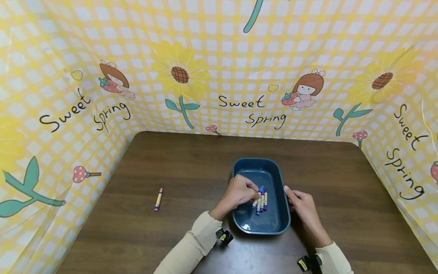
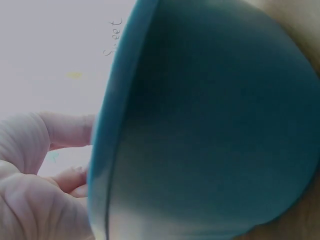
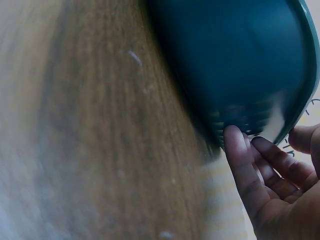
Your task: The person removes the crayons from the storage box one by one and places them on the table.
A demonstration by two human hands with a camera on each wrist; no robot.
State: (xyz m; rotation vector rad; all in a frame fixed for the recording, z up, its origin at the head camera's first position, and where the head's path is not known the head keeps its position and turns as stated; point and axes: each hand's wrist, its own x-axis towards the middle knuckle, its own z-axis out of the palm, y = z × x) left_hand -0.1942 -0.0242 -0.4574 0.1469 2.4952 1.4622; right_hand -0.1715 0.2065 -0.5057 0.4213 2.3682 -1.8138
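A deep blue plastic tray (image 1: 261, 229) stands on the table with several crayons (image 1: 265, 199) lying in its middle, their wrappers pale and their ends blue or purple. Reaching over the tray's left rim, my left hand (image 1: 242, 190) pinches a blue-tipped crayon (image 1: 261, 189) just over the others. In the left wrist view the tray wall (image 2: 210, 125) hides those fingertips. My right hand (image 1: 303, 207) holds the tray's right side, thumb at the rim and fingers (image 3: 240, 155) against the outer wall. One crayon (image 1: 158, 199) with a pinkish tip lies alone on the table, well left of the tray.
The dark wooden table (image 1: 130, 236) extends around the tray. A yellow checked cloth (image 1: 219, 68) with flower and strawberry prints rises at the back and both sides. Small black wrist cameras (image 1: 224, 236) sit at both sleeves.
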